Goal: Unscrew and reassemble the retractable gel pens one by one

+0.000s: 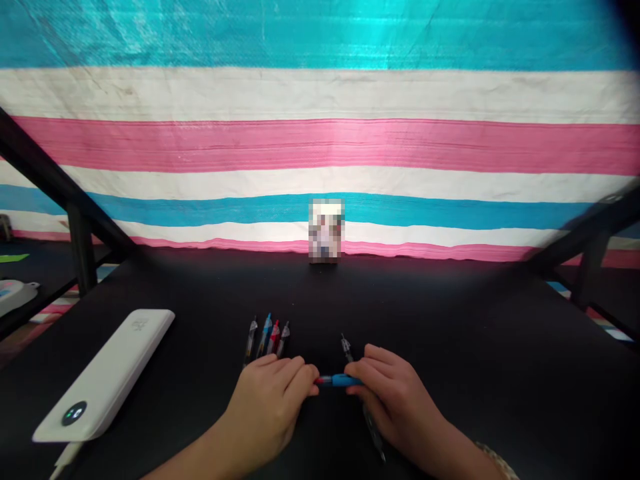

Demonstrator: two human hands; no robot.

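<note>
A pen (340, 380) with a blue barrel part and a red part spans the gap between my hands, held level above the black table (310, 300). My left hand (270, 397) is closed on its red end, while my right hand (395, 393) pinches the blue end. The fingers hide both ends, so whether the parts are joined cannot be made out. Underneath my right hand lies a clear and black pen (346, 345), partly covered. Just beyond my left hand lie several pens: a blue one (264, 335), a red one (273, 338) and black ones (251, 338).
On the left lies a white power bank (110, 373) with a lit display and a white cable (67, 457). A small blurred card (326, 230) stands at the table's back edge. Behind it hangs a striped tarp (320, 147). Dark frame bars (80, 247) flank the table.
</note>
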